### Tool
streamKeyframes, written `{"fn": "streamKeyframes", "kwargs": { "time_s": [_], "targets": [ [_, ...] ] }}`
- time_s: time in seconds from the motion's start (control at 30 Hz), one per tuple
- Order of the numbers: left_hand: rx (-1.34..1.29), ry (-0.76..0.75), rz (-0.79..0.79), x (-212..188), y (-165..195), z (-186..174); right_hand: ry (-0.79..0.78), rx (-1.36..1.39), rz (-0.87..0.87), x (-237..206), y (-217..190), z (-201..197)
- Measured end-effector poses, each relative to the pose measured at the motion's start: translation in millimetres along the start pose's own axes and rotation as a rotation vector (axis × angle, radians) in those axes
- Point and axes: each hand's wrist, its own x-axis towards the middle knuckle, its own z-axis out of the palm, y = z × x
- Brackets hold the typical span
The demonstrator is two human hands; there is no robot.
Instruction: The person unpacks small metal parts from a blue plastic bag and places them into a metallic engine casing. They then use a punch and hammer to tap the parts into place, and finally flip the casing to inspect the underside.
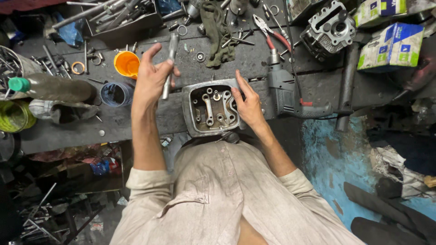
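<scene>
The cylinder head cover (pixel 211 110) sat at the near edge of the dark workbench (pixel 54 134), just in front of the person's body, its open cavity with 2 rocker arms facing up. The right hand (pixel 247 103) lay on the cover's right rim, fingers spread flat and pressing on the metal rather than wrapped around anything. Just left of the cover, the left hand (pixel 152 81) was raised above the bench, thumb and 2 fingers closed on a slim grey metal shaft (pixel 169 68) while the other fingers stood loose. The shaft's long axis ran nearly upright in the picture, its splined tip pointing away from the person and its lower end close to the cover's upper left corner. So the cover lay to the right of the shaft hand, and the left hand was the nearer one to carry it there. Farther left of the cover stood an orange cup (pixel 126 64); beyond its right side lay an electric drill (pixel 290 93) and red-handled pliers (pixel 271 31).
</scene>
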Motion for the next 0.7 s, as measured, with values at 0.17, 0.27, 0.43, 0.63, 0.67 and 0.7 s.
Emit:
{"fn": "streamKeyframes", "kwargs": {
  "time_s": [0.17, 0.27, 0.43, 0.63, 0.67, 0.7],
  "targets": [
    [-0.201, -0.236, 0.279, -48, -6, 4, -0.018, 0.013, -0.003, 3, -4, 2],
    [-0.19, -0.184, 0.302, -65, -21, 12, -0.067, 0.025, 0.02, 7, -8, -19],
    [-0.283, -0.118, 0.383, -75, -28, 13, 0.477, -0.387, -0.013, 27, 22, -135],
    [-0.309, -0.155, 0.326, -72, -17, 21, 0.468, -0.883, 0.381, 49, 101, -223],
    [-0.315, -0.159, 0.318, -72, -16, 24, 0.472, -0.886, 0.406, 49, 107, -224],
    [-0.321, -0.163, 0.305, -73, -16, 26, 0.473, -0.89, 0.433, 48, 110, -225]
  ]
}}
